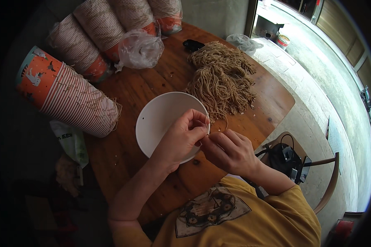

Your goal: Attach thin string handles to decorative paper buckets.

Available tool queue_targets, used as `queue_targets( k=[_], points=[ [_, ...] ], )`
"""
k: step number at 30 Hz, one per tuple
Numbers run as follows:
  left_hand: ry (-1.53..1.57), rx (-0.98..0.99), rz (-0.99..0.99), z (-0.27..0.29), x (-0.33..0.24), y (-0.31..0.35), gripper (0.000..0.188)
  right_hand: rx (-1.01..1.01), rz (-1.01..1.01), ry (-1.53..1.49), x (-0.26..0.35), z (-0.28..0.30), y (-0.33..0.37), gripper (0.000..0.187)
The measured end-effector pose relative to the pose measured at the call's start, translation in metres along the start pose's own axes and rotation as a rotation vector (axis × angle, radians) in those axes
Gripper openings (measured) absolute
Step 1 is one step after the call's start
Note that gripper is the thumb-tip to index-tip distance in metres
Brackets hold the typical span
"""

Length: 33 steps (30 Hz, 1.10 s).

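A white paper bowl (160,119) lies on the round wooden table (127,90), with a small hole near its left rim. My left hand (181,138) grips the bowl's right rim, fingers pinched at the edge. My right hand (228,150) meets it there, fingertips closed on a thin tan string that runs toward the pile of cut tan strings (222,80) beyond the bowl. The string end between the fingers is mostly hidden.
Stacks of striped orange paper cups (66,94) lie on their sides at the left and back of the table. A crumpled clear plastic bag (140,49) rests near them. A small black object (192,44) sits by the strings. A chair with a black device (288,158) stands at right.
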<state>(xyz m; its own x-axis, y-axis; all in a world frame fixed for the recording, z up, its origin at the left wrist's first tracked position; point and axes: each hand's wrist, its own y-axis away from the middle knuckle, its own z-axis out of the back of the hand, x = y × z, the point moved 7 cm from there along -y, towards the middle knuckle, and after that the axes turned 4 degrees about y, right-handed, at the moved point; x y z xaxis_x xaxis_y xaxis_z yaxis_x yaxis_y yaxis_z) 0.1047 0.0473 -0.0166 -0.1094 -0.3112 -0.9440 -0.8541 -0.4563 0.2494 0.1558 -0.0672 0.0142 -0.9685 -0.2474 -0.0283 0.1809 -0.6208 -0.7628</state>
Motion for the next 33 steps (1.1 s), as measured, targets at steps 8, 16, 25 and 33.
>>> queue_targets(
  k=[8,16,25,33],
  points=[
    [-0.011,-0.036,-0.005,0.003,0.000,0.001,0.009,0.206,-0.099,-0.039,-0.007,-0.009,-0.004,0.029],
    [-0.102,-0.005,-0.057,0.007,0.006,-0.003,0.009,0.121,-0.084,-0.311,-0.021,-0.001,-0.004,0.031],
    [-0.070,-0.034,-0.073,0.007,0.002,0.001,0.008,-0.001,-0.620,-0.624,-0.067,-0.012,0.015,0.013],
    [-0.059,0.005,-0.077,0.002,0.001,0.001,0.008,0.186,-0.753,-0.754,-0.053,-0.034,0.033,0.013]
  ],
)
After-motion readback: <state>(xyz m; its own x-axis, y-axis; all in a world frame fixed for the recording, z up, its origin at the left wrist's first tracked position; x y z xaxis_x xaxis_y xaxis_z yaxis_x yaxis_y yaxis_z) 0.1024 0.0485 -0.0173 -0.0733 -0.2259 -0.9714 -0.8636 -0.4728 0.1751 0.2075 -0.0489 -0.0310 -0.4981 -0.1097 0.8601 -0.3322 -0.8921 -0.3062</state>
